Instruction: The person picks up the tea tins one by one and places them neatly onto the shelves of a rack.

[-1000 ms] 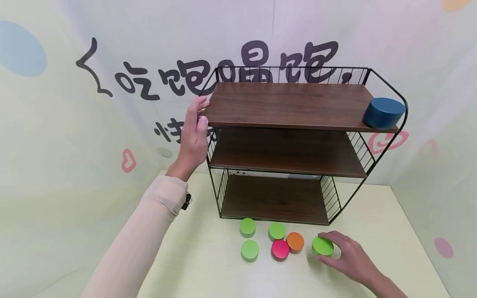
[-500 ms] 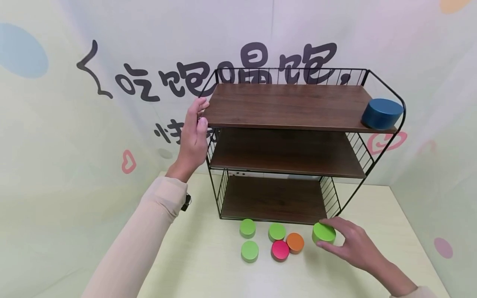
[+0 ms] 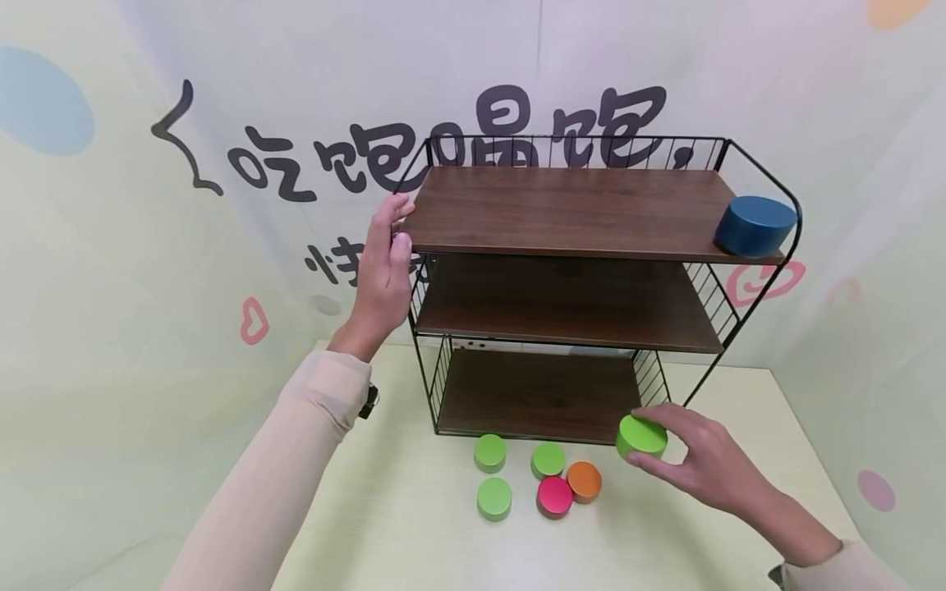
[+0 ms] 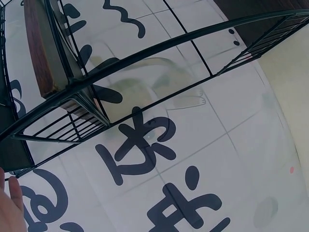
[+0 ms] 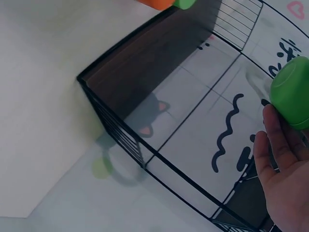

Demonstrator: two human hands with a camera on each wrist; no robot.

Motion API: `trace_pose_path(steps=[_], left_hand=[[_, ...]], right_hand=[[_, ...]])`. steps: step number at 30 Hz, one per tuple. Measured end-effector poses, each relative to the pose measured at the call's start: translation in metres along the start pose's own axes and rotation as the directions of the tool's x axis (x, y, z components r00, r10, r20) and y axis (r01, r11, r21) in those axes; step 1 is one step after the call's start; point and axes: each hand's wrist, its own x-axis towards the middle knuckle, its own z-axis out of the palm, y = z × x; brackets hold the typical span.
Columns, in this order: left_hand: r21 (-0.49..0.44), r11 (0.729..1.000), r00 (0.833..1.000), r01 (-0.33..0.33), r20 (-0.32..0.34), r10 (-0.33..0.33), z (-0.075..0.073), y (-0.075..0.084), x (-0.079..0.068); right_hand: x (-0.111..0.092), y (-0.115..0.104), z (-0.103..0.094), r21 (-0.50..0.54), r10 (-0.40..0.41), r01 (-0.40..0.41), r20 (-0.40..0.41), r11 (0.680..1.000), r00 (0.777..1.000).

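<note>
At the upper left of a black wire shelf rack (image 3: 569,213) with dark brown boards, my left hand (image 3: 384,275) holds the side frame, thumb toward the front. Its fingertips show at the edge of the left wrist view. My right hand (image 3: 705,455) pinches a round lime-green tin (image 3: 641,437) between thumb and fingers, raised off the table before the bottom shelf's right corner. The right wrist view shows the same green tin (image 5: 292,92) at the fingers. A larger blue round tin (image 3: 755,226) sits on the top board's right end.
On the pale table (image 3: 414,525) before the rack are several small round tins: light green ones (image 3: 490,453), a red one (image 3: 554,497) and an orange one (image 3: 585,481) touching it. A white printed cloth (image 3: 222,271) hangs behind and at both sides.
My right hand has lifted the green tin from the table and moved it up toward the rack's lower right corner. The left hand stays on the rack's side.
</note>
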Motion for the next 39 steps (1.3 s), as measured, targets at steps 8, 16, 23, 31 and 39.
trace_pose_path(steps=[8, 16, 23, 31, 39], left_hand=[[0.005, 1.0, 1.0, -0.014, -0.004, 0.014, 0.0, -0.001, -0.001], [-0.001, 1.0, 1.0, 0.003, -0.003, -0.003, 0.0, -0.001, 0.0], [0.002, 1.0, 1.0, 0.008, -0.006, -0.008, 0.0, -0.002, -0.001], [0.003, 1.0, 1.0, 0.006, 0.0, -0.006, 0.001, 0.0, -0.002], [-0.005, 1.0, 1.0, 0.006, -0.008, -0.006, 0.0, 0.001, -0.001]], right_hand=[[0.02, -0.008, -0.023, 0.007, 0.024, -0.024, 0.011, 1.0, 1.0], [0.044, -0.01, -0.048, -0.014, -0.047, 0.047, -0.007, 0.999, 0.999], [0.061, -0.014, -0.066, -0.013, -0.081, 0.08, -0.013, 0.997, 0.997], [0.081, -0.019, -0.09, 0.037, -0.124, 0.126, -0.043, 0.991, 0.991], [0.103, -0.027, -0.109, 0.003, -0.155, 0.156, -0.072, 0.988, 0.985]])
